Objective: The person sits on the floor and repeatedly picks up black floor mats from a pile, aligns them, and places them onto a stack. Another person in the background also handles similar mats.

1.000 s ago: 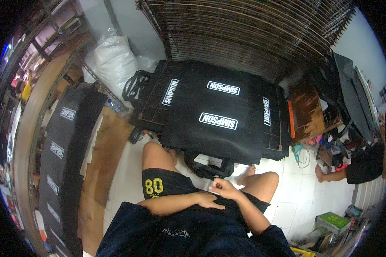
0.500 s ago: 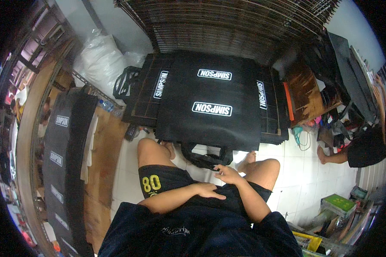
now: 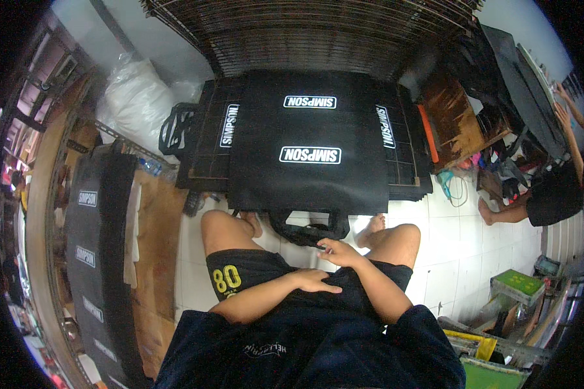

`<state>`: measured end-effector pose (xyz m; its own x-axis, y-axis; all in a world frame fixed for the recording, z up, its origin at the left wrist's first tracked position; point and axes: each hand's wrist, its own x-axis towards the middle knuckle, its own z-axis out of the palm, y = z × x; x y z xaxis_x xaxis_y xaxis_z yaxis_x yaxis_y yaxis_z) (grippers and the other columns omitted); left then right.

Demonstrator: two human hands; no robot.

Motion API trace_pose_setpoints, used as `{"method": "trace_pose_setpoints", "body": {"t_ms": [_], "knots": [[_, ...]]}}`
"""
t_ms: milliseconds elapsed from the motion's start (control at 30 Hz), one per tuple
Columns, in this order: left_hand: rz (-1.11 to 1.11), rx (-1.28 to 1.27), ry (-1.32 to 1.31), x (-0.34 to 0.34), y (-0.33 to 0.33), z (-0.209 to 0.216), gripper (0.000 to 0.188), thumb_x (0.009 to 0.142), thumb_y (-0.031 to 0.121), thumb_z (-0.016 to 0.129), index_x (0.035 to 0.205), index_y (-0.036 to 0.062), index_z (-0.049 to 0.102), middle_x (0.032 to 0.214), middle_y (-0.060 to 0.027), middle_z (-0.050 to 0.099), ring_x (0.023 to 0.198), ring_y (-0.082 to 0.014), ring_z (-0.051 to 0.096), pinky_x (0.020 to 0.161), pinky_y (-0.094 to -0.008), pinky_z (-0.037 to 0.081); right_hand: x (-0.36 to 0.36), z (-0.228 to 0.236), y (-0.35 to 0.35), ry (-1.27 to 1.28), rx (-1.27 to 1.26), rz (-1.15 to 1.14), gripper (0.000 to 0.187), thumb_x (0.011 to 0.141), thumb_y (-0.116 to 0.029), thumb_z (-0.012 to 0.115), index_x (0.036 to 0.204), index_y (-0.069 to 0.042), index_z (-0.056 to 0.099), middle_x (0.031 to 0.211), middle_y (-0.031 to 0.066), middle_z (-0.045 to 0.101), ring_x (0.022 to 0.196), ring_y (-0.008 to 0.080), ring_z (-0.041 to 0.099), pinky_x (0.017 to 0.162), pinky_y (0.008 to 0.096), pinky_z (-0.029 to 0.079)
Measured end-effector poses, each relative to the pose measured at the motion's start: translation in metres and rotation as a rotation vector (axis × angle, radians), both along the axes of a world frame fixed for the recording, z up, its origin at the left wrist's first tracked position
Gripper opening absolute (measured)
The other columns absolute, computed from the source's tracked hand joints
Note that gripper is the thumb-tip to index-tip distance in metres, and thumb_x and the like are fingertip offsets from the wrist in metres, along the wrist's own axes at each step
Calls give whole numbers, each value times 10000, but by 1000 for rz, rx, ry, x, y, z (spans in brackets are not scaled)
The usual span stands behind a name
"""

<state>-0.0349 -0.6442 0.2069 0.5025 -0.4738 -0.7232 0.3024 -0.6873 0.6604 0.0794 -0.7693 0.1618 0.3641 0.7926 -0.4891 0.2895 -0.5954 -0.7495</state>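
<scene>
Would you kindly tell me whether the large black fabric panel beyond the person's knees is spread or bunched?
Spread: the black fabric panel lies flat, its two white-outlined prints fully visible, uncreased.

black fabric panel (image 3: 308, 185) with white boxed lettering (image 3: 310, 155), black straps (image 3: 311, 236), super dark navy tee (image 3: 305, 366), black shorts (image 3: 259, 261) with kinda loud yellow print (image 3: 226, 279), white grid-tiled floor (image 3: 448, 236), bright orange strip (image 3: 427, 131), green-topped box (image 3: 518, 286)

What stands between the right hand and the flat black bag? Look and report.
Only the black handles, jutting past the near edge of the flat black bag, just ahead of the right hand. Nothing else visible blocks the way.
</scene>
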Motion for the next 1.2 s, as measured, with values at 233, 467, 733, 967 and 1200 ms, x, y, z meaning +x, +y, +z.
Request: {"method": "trace_pose_setpoints", "body": {"t_ms": [233, 467, 733, 967, 1200], "knots": [[55, 13, -91, -4, -1, 0, 1036, 690, 813, 408, 1189, -90, 493, 1216, -291, 493, 1151, -379, 478, 968, -443, 370, -1, 0, 0, -8, -3, 2, 537, 810, -503, 563, 1193, -129, 519, 934, 149, 647, 857, 314, 628, 737, 406, 484], [28, -3, -32, 1, 2, 9, 1017, 691, 810, 413, 1176, -78, 512, 1171, -283, 529, 1129, -377, 497, 962, -449, 369, -1, 0, 0, -12, 8, 17, 530, 818, -494, 562, 1191, -120, 517, 928, 154, 649, 866, 315, 629, 744, 409, 484], [15, -3, -10, 3, 1, 9, 1071, 656, 830, 427, 1239, -67, 471, 1229, -269, 498, 1161, -359, 484, 972, -409, 372, -2, 2, 0, -11, -6, 17, 538, 818, -498, 562, 1194, -117, 507, 934, 152, 646, 871, 313, 623, 747, 414, 481], [28, 8, -45, 0, 0, 3, 1021, 681, 805, 435, 1230, -55, 482, 1203, -273, 515, 1148, -364, 491, 969, -410, 374, -2, -2, 0, -64, 0, 45, 539, 823, -480, 565, 1216, -118, 496, 954, 156, 644, 894, 311, 623, 768, 400, 478], [61, -68, 0, 6, 0, 17, 979, 688, 773, 482, 1156, -86, 533, 1124, -281, 559, 1085, -353, 538, 928, -409, 406, -1, 6, 1, -73, -14, 37, 556, 813, -481, 579, 1225, -116, 499, 970, 164, 647, 893, 312, 628, 780, 389, 483]]}}
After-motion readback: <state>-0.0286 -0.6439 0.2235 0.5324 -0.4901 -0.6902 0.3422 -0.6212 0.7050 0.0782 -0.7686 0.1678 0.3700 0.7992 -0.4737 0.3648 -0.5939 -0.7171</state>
